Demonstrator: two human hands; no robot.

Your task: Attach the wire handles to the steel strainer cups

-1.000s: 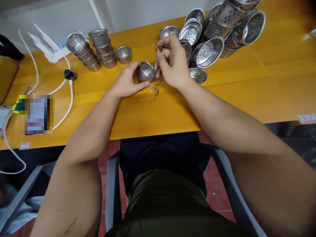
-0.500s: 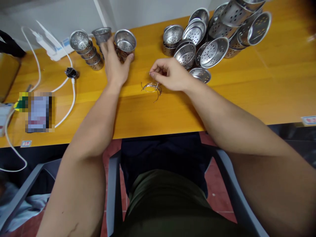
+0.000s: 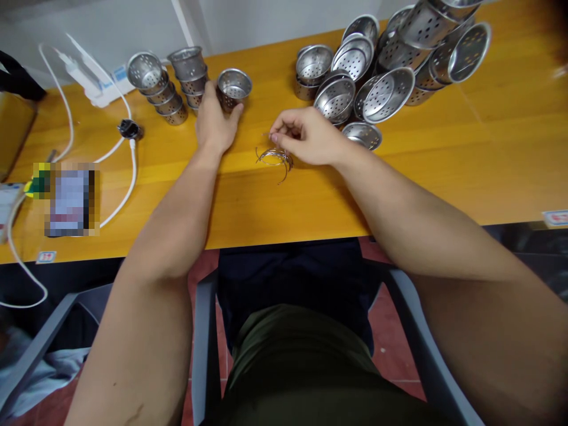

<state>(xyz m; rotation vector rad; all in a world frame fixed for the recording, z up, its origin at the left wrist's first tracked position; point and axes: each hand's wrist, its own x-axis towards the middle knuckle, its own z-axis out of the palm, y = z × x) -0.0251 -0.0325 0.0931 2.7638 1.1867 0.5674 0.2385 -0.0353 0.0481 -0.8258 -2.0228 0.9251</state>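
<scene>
My left hand reaches to the back of the wooden table and its fingers wrap round a small perforated steel cup, which stands upright next to two stacks of like cups. My right hand hovers over a small heap of bent wire handles, fingertips pinched together on a thin wire I can barely make out.
A large pile of perforated steel cups lies at the back right. At the left are a white power strip with cables, a black plug and a blurred packet. I sit on a grey chair.
The left hand carried the cup from the middle to the back left and set it down by the stacks. The right hand dropped onto the wire heap and pinched there.
</scene>
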